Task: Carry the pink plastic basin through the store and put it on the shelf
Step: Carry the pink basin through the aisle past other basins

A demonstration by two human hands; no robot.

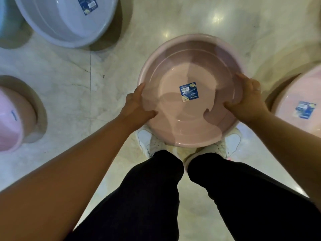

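Nearest to the camera are two legs in dark trousers (152,197), and below them a pair of white shoes (147,141) stands on the pale marble floor (112,70). Both bare forearms reach forward to the pink plastic basin (173,73). The basin is directly in front of the person and hides the toes of the shoes; I cannot tell if its bottom touches the floor.

The left hand (137,103) grips the left side of the rim, with the thumb inside the basin and the fingers curled around the outside. The right hand (250,100) grips the right side of the rim in the same way. A blue label (189,92) is stuck to the middle of the basin's bottom.

Farther away, other basins stand on the floor: a second pink basin (298,101) at the right edge, a pink container (10,119) at the left edge, and a grey basin (66,23) at the upper left.
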